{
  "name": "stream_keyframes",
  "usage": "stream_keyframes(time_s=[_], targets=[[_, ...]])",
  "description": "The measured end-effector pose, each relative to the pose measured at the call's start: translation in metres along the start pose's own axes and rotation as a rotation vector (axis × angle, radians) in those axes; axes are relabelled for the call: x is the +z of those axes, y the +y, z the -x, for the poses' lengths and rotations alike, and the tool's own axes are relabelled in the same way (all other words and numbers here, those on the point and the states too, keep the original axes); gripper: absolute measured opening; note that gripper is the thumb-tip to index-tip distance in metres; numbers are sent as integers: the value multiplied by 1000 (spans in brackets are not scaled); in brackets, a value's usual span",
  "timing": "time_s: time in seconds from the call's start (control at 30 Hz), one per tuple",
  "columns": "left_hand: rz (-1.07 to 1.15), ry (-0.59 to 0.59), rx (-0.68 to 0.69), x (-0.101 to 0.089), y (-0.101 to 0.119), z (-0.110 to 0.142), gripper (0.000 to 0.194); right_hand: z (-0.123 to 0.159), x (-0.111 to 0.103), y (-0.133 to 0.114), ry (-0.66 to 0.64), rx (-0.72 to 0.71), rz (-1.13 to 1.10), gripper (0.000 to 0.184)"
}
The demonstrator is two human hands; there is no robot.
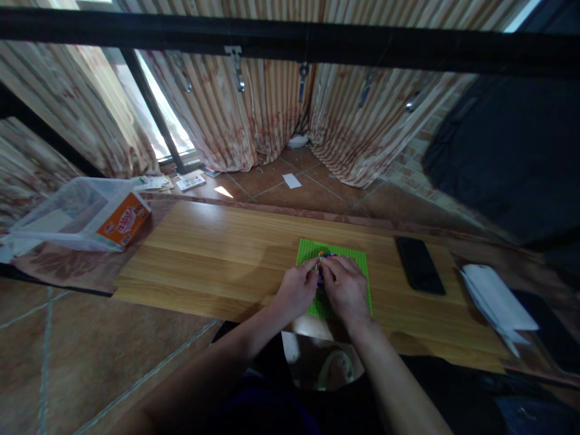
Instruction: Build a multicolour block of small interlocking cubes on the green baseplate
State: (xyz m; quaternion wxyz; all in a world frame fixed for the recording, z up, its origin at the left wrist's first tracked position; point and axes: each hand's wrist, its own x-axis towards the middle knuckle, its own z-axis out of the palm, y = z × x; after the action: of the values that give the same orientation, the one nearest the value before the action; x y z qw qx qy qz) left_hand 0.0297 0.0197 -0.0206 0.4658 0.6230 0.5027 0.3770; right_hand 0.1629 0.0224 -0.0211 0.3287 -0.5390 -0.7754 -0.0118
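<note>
A bright green studded baseplate [357, 252] lies on the wooden board in front of me. Above its middle, my left hand [299, 287] and my right hand [347, 287] meet with fingertips pinched together. Between them shows a small cluster of toy building bricks [321, 256], with bits of orange, blue and purple. My fingers close on this cluster from both sides and hide most of it. I cannot tell whether single loose bricks are held in either hand.
A black phone [419, 266] lies right of the baseplate, with white papers [498, 299] beyond it. At the left stands a clear plastic bin [67, 220] with an orange label. A dark metal bar [290, 39] crosses overhead, and striped curtains [254, 121] hang behind.
</note>
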Motion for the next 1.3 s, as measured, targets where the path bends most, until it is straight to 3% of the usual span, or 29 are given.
stream_keyframes(time_s=[0.3, 0.43, 0.53, 0.67, 0.87, 1.1, 1.3], targets=[[193, 38, -75, -1, -2, 0, 28, 2, 2, 2, 41, 12, -90, 27], [473, 105, -256, -6, 1, 4, 27, 4, -2, 2, 130, 112, -199, 26], [704, 55, -393, -13, 9, 9, 34, 5, -9, -2, 147, 126, -280, 23], [864, -32, -436, -20, 15, 13, 40, 4, -17, -13, 88, 70, -388, 18], [832, -84, -441, -19, 16, 16, 52, 2, -21, -22, -58, 1, -457, 18], [639, -94, -403, -18, 19, 18, 58, 2, -23, -19, -178, 29, -504, 15], [630, -77, -517, -19, 20, 18, 61, 3, -23, -18, -221, 0, -550, 16]])
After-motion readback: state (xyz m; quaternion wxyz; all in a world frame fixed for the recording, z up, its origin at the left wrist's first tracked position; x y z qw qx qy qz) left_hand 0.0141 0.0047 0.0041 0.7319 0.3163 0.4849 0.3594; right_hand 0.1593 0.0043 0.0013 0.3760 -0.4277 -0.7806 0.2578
